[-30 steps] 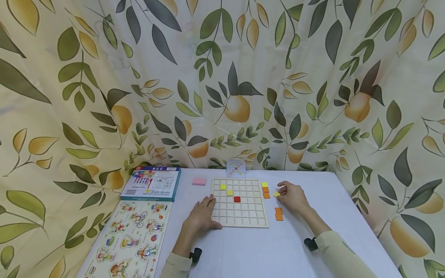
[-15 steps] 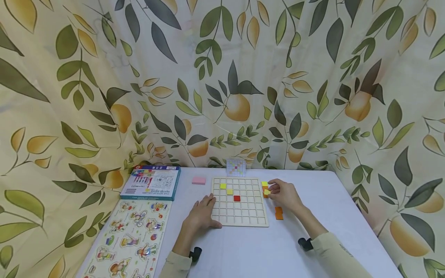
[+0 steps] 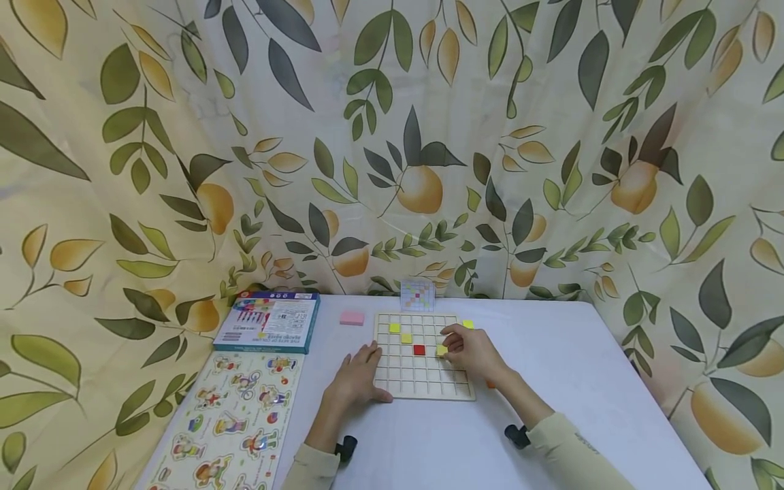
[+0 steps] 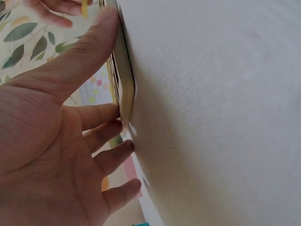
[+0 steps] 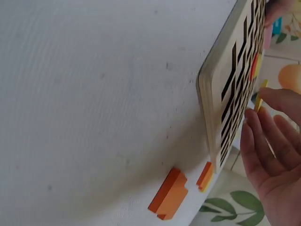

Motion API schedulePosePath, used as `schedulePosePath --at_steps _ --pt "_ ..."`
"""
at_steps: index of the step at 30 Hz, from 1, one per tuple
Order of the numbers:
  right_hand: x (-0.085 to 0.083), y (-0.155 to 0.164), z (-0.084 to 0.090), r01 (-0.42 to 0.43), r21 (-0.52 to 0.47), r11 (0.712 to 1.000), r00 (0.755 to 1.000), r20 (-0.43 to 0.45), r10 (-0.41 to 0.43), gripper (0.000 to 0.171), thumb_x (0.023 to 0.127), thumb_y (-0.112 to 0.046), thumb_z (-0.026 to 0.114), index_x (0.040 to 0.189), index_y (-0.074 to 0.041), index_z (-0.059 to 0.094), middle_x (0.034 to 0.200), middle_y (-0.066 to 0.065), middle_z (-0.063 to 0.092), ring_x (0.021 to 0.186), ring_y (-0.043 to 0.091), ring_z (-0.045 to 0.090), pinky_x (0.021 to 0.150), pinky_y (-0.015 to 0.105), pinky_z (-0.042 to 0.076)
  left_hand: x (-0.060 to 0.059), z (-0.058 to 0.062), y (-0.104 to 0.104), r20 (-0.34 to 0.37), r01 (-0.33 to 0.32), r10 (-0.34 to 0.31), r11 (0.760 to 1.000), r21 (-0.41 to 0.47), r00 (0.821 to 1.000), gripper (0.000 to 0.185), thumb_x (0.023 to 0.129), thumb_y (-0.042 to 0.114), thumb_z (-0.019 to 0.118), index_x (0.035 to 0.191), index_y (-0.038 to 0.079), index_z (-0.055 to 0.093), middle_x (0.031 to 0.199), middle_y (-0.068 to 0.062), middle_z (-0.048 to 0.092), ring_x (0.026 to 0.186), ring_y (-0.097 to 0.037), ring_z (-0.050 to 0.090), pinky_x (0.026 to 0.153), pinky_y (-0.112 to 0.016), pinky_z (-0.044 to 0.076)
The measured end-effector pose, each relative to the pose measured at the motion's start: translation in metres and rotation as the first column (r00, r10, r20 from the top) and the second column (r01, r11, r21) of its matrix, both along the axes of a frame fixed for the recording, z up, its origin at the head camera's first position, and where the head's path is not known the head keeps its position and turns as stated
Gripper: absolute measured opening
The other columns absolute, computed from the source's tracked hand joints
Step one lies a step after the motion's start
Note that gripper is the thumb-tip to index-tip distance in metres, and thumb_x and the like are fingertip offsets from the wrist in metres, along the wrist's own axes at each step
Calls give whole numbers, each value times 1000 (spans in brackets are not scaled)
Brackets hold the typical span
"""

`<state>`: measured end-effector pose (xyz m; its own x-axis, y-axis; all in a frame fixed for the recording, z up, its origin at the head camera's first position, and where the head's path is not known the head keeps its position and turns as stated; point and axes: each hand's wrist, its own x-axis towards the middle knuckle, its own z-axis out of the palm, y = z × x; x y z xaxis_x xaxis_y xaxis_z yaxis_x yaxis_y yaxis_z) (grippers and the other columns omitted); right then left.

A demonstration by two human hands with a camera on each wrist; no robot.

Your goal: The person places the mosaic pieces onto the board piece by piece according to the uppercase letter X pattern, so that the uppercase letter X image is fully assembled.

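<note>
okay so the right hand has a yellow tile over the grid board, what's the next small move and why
Probably lower the yellow tile straight down into the open cell just right of the red tile and let go. The right hand pinches it over the grid board in that row, while the left hand rests flat against the board's left edge, steadying it. Which cell the pattern card calls for is too small to read.

Box (image 3: 267, 322) at my 10 o'clock: print too small for me to read.
Sleeve (image 3: 582, 446): marking illegible.
</note>
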<state>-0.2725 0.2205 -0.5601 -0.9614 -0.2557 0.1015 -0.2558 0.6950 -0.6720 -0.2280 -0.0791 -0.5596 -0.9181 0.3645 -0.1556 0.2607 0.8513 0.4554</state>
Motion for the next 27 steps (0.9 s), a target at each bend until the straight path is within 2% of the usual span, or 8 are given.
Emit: schedulePosePath --at_steps 12,23,27 --pt "5 -19 -7 -53 63 997 998 25 52 43 80 -4 89 118 -9 71 93 -5 72 84 9 66 76 26 58 -4 -7 1 -11 -9 9 1000 -28 1000 109 75 48 92 159 3 40 169 -14 30 157 -34 26 127 -57 20" --pt "8 -20 -6 -82 63 995 997 3 82 37 79 -5 89 113 -9 73 94 -3 73 86 15 68 77 27 58 -4 -7 1 -14 -7 6 999 -44 1000 109 75 48 92 160 4 39 170 -14 30 157 -34 26 127 -57 21" --pt "6 -15 -6 -61 50 997 998 -4 61 34 82 -7 87 113 -8 74 95 -4 74 87 13 70 79 29 60 -4 -7 1 -21 -3 2 999 -47 1000 109 75 49 91 160 4 40 169 -14 30 157 -34 26 127 -58 22"
